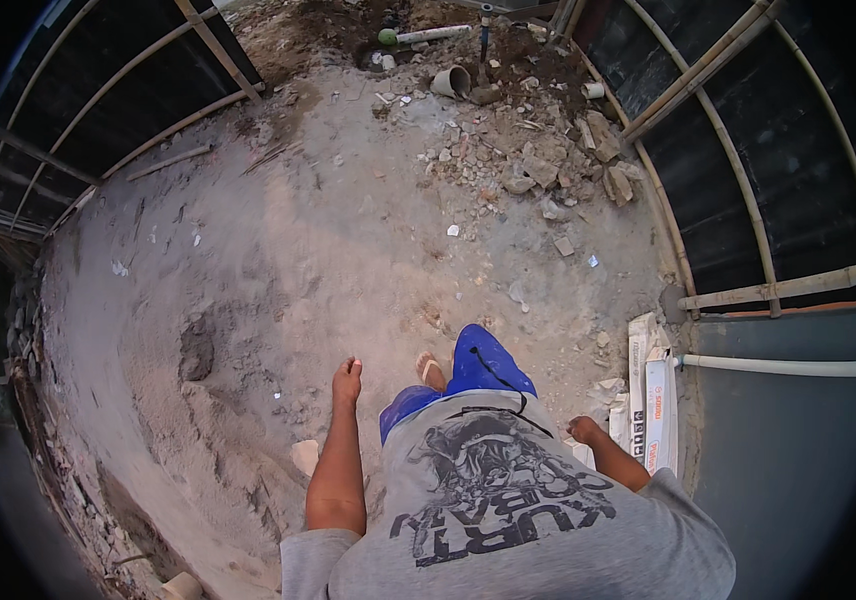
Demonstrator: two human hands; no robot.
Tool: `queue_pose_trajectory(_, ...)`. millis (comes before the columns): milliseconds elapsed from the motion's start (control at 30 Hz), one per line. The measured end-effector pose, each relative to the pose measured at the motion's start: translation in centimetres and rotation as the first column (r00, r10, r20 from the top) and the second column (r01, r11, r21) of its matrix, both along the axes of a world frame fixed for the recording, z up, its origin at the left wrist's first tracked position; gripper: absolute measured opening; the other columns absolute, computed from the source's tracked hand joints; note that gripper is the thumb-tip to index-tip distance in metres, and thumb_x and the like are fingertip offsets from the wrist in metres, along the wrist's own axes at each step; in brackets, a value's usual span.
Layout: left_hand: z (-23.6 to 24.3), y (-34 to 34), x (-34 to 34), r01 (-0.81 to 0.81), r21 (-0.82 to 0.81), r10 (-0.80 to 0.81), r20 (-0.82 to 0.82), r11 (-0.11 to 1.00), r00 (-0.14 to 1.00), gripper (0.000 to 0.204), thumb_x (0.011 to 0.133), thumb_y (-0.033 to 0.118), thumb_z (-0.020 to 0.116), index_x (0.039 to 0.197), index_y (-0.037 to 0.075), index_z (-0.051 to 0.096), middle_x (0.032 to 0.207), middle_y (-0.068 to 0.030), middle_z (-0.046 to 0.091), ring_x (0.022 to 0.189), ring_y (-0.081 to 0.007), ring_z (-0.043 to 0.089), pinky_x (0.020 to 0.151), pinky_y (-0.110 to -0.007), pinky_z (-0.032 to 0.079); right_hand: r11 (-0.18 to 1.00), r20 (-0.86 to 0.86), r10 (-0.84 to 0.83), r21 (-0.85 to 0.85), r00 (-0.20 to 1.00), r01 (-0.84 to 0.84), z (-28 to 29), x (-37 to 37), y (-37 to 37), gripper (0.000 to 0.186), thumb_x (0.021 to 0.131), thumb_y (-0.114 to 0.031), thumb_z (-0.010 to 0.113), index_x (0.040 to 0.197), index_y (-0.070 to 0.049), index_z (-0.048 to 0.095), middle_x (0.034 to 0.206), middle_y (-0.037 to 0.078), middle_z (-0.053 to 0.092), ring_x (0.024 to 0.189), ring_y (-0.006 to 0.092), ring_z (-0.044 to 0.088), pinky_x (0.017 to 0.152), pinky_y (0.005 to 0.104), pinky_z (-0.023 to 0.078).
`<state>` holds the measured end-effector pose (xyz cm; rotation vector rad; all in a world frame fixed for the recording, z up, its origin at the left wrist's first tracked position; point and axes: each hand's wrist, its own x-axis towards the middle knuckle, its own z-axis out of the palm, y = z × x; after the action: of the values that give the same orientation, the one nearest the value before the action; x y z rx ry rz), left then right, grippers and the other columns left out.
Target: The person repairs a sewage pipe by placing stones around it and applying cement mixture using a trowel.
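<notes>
My left hand (348,379) hangs out in front of my body on the left, its fingers loosely curled, with nothing seen in it. On the other side my right hand (581,430) is low beside my hip. Its fingers are curled in too, and I see no object in them. Long white cartons (658,410) with orange and dark print stand to the right of that hand, apart from it. Below my left hand is the sandy ground (248,300), where a pale flat piece (305,457) lies by my left forearm. One sandalled foot (432,371) shows ahead of my blue shorts.
Broken stones and rubble (548,165) lie ahead on the right, near a tipped bucket (452,82). A white pipe (435,34) lies at the far end. Dark sheets on bamboo poles (718,85) line both sides. A sand heap (183,440) spreads at left. Another white pipe (783,366) juts out at right.
</notes>
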<state>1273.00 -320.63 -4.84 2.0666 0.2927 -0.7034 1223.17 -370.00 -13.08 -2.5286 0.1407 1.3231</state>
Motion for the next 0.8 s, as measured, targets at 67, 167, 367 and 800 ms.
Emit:
queue_pose_trajectory(67, 0.8, -3.2, 6.5, 0.026, -0.014, -0.026, 0.015, 1.000, 1.000, 0.051, 0.095, 0.032, 0.056, 0.132, -0.004, 0.053, 0.125, -0.0201, 0.062, 0.117, -0.0278, 0.060, 0.100, -0.036, 0.044, 0.976, 0.172, -0.220, 0.036, 0.960, 0.217, 0.1, 1.9, -0.9, 0.032, 0.085, -0.028, 0.060, 0.100, -0.003, 0.071, 0.106, 0.020, 0.068, 0.101, 0.0360, 0.064, 0.088, 0.0440, 0.050)
queue_pose_trajectory(167, 1.6, -6.3, 13.4, 0.053, 0.006, -0.053, 0.030, 0.999, 0.998, 0.050, 0.095, 0.031, 0.056, 0.132, -0.003, 0.053, 0.127, -0.0205, 0.061, 0.119, -0.0283, 0.058, 0.101, -0.036, 0.043, 0.999, 0.052, -0.002, 0.054, 0.999, -0.001, 0.8, 8.2, -1.7, 0.028, 0.081, -0.024, 0.066, 0.103, -0.007, 0.070, 0.105, 0.016, 0.069, 0.098, 0.0295, 0.065, 0.083, 0.0403, 0.052)
queue_pose_trajectory(367, -5.7, -10.2, 19.1, -0.085, 0.033, 0.089, -0.167, 0.996, 0.982, 0.050, 0.095, 0.032, 0.057, 0.131, -0.001, 0.055, 0.125, -0.0196, 0.062, 0.120, -0.0269, 0.058, 0.101, -0.036, 0.044, 0.475, -0.077, -0.863, 0.216, 0.500, 0.853, -2.6, 30.2, -8.3, 0.035, 0.082, -0.017, 0.067, 0.115, -0.004, 0.066, 0.107, 0.014, 0.069, 0.100, 0.0261, 0.066, 0.084, 0.0336, 0.051)
queue_pose_trajectory(800, -6.6, -17.5, 31.6, 0.132, -0.090, -0.156, -0.369, 0.987, 0.916, 0.048, 0.096, 0.041, 0.054, 0.128, 0.006, 0.059, 0.111, -0.0107, 0.066, 0.093, -0.0227, 0.062, 0.068, -0.038, 0.050, 0.753, 0.352, -0.655, 0.234, 0.668, 0.615, 14.8, 86.6, -27.1, 0.045, 0.090, -0.022, 0.060, 0.128, 0.002, 0.056, 0.121, 0.022, 0.064, 0.111, 0.0332, 0.063, 0.096, 0.0382, 0.047)
